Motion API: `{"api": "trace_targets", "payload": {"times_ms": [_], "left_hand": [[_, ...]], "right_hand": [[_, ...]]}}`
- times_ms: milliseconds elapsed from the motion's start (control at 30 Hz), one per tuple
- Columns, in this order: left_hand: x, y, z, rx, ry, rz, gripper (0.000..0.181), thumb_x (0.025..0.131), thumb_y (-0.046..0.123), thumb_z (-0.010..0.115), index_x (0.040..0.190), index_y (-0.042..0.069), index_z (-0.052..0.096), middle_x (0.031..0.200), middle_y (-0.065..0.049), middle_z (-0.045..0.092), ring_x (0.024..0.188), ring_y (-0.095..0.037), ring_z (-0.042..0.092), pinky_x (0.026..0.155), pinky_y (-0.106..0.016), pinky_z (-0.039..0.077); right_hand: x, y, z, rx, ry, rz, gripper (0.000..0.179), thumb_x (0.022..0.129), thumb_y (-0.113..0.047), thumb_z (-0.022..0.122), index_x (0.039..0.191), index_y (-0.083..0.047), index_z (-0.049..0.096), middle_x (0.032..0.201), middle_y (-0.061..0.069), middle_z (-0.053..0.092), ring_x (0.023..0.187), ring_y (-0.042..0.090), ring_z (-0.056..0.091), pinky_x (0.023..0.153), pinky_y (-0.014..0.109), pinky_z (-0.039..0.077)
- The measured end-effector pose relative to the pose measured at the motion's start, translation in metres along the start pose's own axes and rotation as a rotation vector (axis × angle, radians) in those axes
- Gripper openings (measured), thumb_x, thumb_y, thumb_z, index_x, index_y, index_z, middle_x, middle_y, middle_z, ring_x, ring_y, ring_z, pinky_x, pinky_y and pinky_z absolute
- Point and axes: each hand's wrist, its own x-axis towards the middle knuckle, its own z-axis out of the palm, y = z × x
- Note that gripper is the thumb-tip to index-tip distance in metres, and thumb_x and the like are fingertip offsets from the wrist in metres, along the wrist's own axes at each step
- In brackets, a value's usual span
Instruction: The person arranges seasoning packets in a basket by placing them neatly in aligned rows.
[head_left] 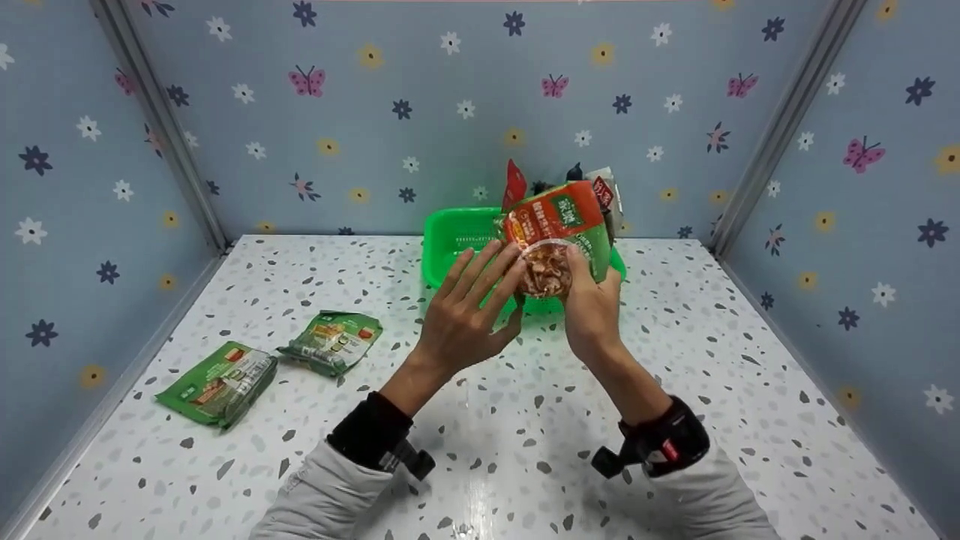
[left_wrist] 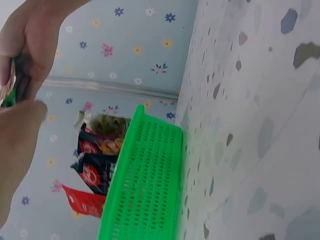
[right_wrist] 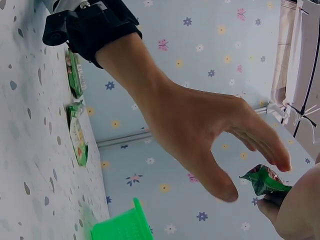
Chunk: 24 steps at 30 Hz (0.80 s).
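A red and green food packet [head_left: 559, 217] with a round picture of meat is held up in front of the basket. My right hand [head_left: 594, 319] grips its lower right part, thumb on the printed face. Beside its left edge is my left hand [head_left: 465, 319], fingers extended. In the right wrist view a gap shows between the left hand [right_wrist: 185, 117] and the packet [right_wrist: 265, 180]. Behind and below them stands a green plastic basket [head_left: 457, 225], partly hidden by the packet and hands. Several packets stand upright in it, among them a red one [left_wrist: 85, 201] and a black one [left_wrist: 95, 171].
Two green packets lie on the speckled white table to the left, one [head_left: 221, 384] nearer me and the other [head_left: 337, 341] farther back. Flower-patterned panels [head_left: 465, 112] enclose the table at the back and both sides. The basket stands close to the back panel.
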Motion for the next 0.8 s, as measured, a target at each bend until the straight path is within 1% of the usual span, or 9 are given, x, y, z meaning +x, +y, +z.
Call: {"api": "trace_targets", "payload": {"times_ms": [133, 200, 333, 433, 500, 567, 667, 733, 800], "left_hand": [[-0.013, -0.018, 0.008, -0.098, -0.022, -0.086, 0.074, 0.095, 0.032, 0.085, 0.159, 0.005, 0.06, 0.162, -0.017, 0.065, 0.153, -0.036, 0.061, 0.134, -0.054, 0.046], [-0.02, -0.026, 0.011, -0.121, -0.058, -0.145, 0.071, 0.097, 0.029, 0.085, 0.158, 0.004, 0.06, 0.161, -0.017, 0.066, 0.152, -0.035, 0.062, 0.133, -0.055, 0.047], [-0.033, -0.039, 0.017, -0.159, -0.181, -0.282, 0.062, 0.101, 0.025, 0.084, 0.156, 0.004, 0.063, 0.156, -0.016, 0.068, 0.148, -0.035, 0.063, 0.128, -0.054, 0.052], [-0.042, -0.047, 0.021, -0.203, -0.291, -0.379, 0.055, 0.108, 0.025, 0.078, 0.156, 0.003, 0.063, 0.155, -0.016, 0.069, 0.148, -0.035, 0.063, 0.129, -0.052, 0.051], [-0.047, -0.051, 0.023, -0.24, -0.36, -0.43, 0.052, 0.111, 0.025, 0.074, 0.156, 0.003, 0.062, 0.155, -0.018, 0.069, 0.149, -0.037, 0.063, 0.129, -0.052, 0.051], [-0.052, -0.053, 0.025, -0.276, -0.421, -0.463, 0.05, 0.113, 0.023, 0.071, 0.157, 0.002, 0.062, 0.156, -0.02, 0.068, 0.15, -0.039, 0.062, 0.13, -0.053, 0.05], [-0.059, -0.055, 0.027, -0.312, -0.495, -0.482, 0.047, 0.115, 0.021, 0.068, 0.156, 0.0, 0.062, 0.155, -0.023, 0.067, 0.15, -0.041, 0.062, 0.129, -0.054, 0.051], [-0.062, -0.056, 0.029, -0.327, -0.529, -0.481, 0.045, 0.115, 0.019, 0.067, 0.156, -0.001, 0.062, 0.155, -0.024, 0.067, 0.15, -0.041, 0.062, 0.128, -0.054, 0.052], [-0.063, -0.056, 0.031, -0.331, -0.55, -0.474, 0.044, 0.116, 0.018, 0.065, 0.155, -0.002, 0.062, 0.153, -0.023, 0.068, 0.149, -0.041, 0.063, 0.128, -0.053, 0.052]], "right_hand": [[0.01, -0.003, -0.006, -0.001, 0.03, -0.013, 0.047, 0.122, -0.031, 0.048, 0.16, -0.004, 0.05, 0.137, 0.016, 0.068, 0.12, 0.019, 0.072, 0.096, 0.03, 0.065], [0.014, -0.005, -0.009, -0.024, 0.044, -0.011, 0.047, 0.122, -0.033, 0.048, 0.158, -0.004, 0.052, 0.134, 0.015, 0.068, 0.118, 0.018, 0.072, 0.095, 0.03, 0.065], [0.019, -0.007, -0.014, -0.031, 0.061, -0.007, 0.048, 0.122, -0.035, 0.048, 0.158, -0.003, 0.051, 0.136, 0.015, 0.068, 0.119, 0.02, 0.071, 0.096, 0.031, 0.065], [0.021, -0.007, -0.015, -0.025, 0.067, -0.012, 0.049, 0.122, -0.034, 0.048, 0.159, -0.003, 0.05, 0.138, 0.016, 0.068, 0.123, 0.021, 0.069, 0.099, 0.032, 0.064], [0.022, -0.008, -0.015, -0.027, 0.071, -0.013, 0.049, 0.122, -0.034, 0.048, 0.16, -0.003, 0.05, 0.139, 0.016, 0.067, 0.124, 0.021, 0.069, 0.1, 0.033, 0.063], [0.023, -0.008, -0.015, -0.041, 0.077, -0.015, 0.049, 0.122, -0.034, 0.049, 0.161, -0.003, 0.05, 0.139, 0.015, 0.067, 0.124, 0.02, 0.067, 0.102, 0.033, 0.061], [0.024, -0.006, -0.017, -0.088, 0.083, -0.004, 0.05, 0.122, -0.034, 0.048, 0.162, -0.003, 0.051, 0.138, 0.013, 0.067, 0.12, 0.018, 0.063, 0.102, 0.033, 0.055], [0.025, -0.005, -0.018, -0.118, 0.084, 0.0, 0.051, 0.122, -0.035, 0.048, 0.162, -0.003, 0.051, 0.136, 0.012, 0.066, 0.116, 0.017, 0.06, 0.099, 0.032, 0.052], [0.025, -0.005, -0.018, -0.136, 0.082, 0.0, 0.051, 0.122, -0.036, 0.047, 0.162, -0.004, 0.051, 0.135, 0.011, 0.067, 0.114, 0.017, 0.06, 0.097, 0.031, 0.052]]}}
